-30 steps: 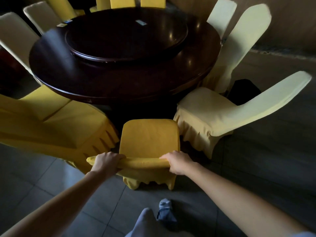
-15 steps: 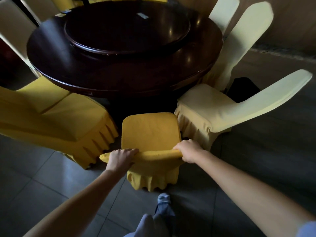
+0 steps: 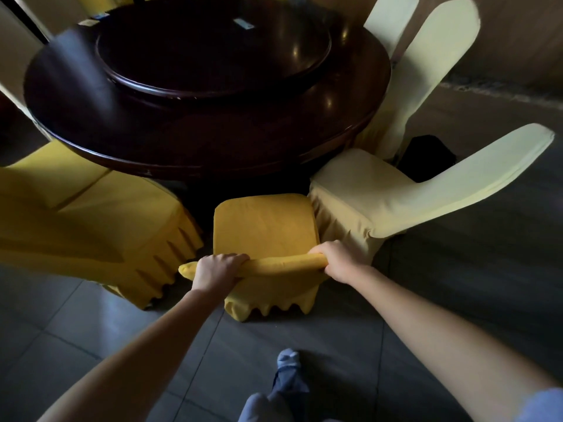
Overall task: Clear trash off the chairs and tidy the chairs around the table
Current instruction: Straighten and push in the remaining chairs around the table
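A chair in a dark yellow cover [image 3: 263,226] stands right in front of me, its seat facing the round dark wooden table [image 3: 213,147]. My left hand [image 3: 217,271] grips the left part of its backrest top. My right hand [image 3: 338,260] grips the right end of the same backrest. The seat's front edge sits just short of the table rim. No trash shows on this seat.
A dark yellow chair [image 3: 91,220] crowds the left side, a pale yellow chair [image 3: 396,196] the right, almost touching the held one. More pale chairs [image 3: 426,65] ring the table. A lazy Susan [image 3: 213,47] tops it. A dark object [image 3: 426,156] lies on the floor. My foot [image 3: 289,376] is below.
The held chair has slid forward toward the table, into the gap between its two neighbours. Both hands kept their grip and my foot stepped forward.
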The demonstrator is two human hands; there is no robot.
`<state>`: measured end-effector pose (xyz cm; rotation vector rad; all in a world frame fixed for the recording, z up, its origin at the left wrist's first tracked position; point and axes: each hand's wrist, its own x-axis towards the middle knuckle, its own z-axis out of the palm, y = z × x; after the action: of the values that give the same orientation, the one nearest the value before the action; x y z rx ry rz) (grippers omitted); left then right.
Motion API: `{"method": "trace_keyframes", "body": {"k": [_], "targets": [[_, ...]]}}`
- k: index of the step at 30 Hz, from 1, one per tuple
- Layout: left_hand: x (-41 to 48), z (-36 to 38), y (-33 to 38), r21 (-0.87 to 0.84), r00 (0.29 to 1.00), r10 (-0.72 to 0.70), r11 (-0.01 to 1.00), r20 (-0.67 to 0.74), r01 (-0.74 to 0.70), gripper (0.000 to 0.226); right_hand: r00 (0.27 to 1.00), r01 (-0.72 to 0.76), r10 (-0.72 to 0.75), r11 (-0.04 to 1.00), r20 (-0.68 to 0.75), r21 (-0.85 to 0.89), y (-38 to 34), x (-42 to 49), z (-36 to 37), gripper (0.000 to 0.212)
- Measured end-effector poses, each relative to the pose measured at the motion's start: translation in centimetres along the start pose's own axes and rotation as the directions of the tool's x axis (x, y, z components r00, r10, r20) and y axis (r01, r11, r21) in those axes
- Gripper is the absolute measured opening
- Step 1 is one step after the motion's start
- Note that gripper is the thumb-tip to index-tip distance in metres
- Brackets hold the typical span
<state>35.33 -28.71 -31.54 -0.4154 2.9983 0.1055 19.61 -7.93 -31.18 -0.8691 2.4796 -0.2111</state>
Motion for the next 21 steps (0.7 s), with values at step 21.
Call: {"method": "trace_keyframes", "body": {"k": [21], "targets": [[6.4, -1.4, -1.7, 0.009, 0.912, -0.072, 0.997, 0.404, 0.074, 0.068, 0.989, 0.136, -0.132, 0.989, 0.070, -0.053, 1.6, 3.5, -2.2, 0.042]]}}
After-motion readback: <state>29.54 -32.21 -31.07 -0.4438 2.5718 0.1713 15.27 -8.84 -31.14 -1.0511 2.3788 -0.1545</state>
